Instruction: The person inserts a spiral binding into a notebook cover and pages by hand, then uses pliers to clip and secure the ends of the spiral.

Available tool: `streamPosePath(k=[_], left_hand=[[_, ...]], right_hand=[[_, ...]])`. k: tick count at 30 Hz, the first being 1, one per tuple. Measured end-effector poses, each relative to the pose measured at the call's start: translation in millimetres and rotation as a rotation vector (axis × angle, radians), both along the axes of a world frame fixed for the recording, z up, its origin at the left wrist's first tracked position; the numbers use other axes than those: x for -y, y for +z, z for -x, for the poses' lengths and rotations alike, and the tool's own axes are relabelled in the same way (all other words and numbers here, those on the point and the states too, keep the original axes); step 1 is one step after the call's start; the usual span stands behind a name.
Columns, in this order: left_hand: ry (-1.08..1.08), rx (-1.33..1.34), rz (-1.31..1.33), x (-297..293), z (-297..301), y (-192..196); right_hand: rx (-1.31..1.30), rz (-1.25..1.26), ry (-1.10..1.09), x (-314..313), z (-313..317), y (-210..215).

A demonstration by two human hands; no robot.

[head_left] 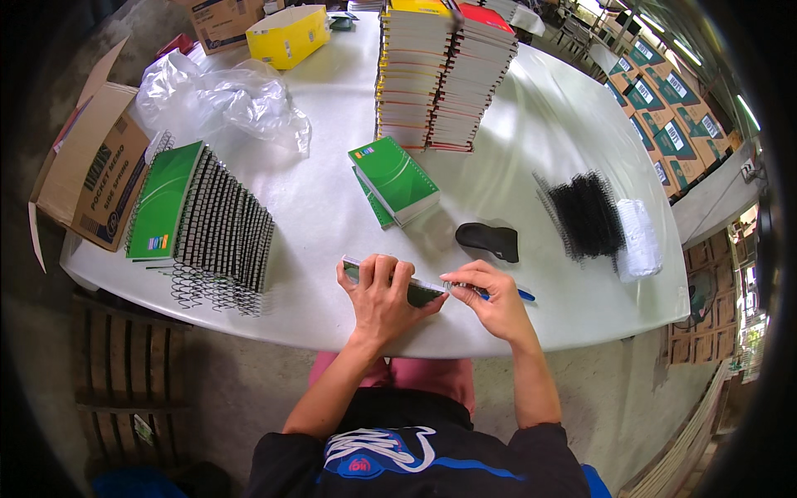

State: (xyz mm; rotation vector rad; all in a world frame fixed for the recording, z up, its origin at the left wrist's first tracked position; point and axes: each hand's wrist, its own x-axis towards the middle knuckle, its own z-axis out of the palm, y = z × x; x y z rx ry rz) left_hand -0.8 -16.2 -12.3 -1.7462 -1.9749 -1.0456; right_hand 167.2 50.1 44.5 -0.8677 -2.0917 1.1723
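My left hand [383, 290] wraps over a small green-covered notepad [422, 295], tilted on its edge near the table's front. At the notepad's right end, my right hand [491, 300] pinches what looks like the end of a thin wire coil [449, 286]; the fingers hide most of it. A blue pen-like tool [525, 295] shows beside the right fingers, and I cannot tell whether it is held or lying there. Beyond my hands lies a short stack of green notepads [397, 178]. Right of that rests a black curved object [488, 241].
At left, coil-bound green notepads [170, 195] stand stacked beside an open carton [108, 178]. Clear plastic [224, 104] and a yellow box [289, 37] lie farther back. A tall notebook stack [407, 79] rises at the far middle. Loose black coils [585, 217] sit by a white bundle [639, 239].
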Motion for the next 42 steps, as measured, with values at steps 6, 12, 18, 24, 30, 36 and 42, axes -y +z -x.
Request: streamPosePath(k=[6, 12, 18, 24, 30, 36, 42], left_hand=[[0.025, -0.010, 0.011, -1, -1, 2], [0.018, -0.039, 0.071, 2, 0, 8], [-0.033, -0.047, 0.076, 7, 6, 9], [-0.071, 0.002, 0.053, 10, 10, 6], [-0.117, 0.040, 0.054, 9, 15, 12], [-0.173, 0.088, 0.031, 13, 17, 19], [-0.195, 0.120, 0.029, 13, 20, 18]], right_hand=[[-0.019, -0.028, 0.094, -3, 1, 0], [0.069, 0.098, 0.181, -5, -7, 1], [0.055, 0.176, -0.006, 7, 4, 18], [0.143, 0.012, 0.183, -1, -9, 5], [0.464, -0.420, -0.072, -43, -16, 5], [0.342, -0.426, -0.214, -86, -36, -40], [-0.668, 0.625, 0.483, -54, -9, -28]])
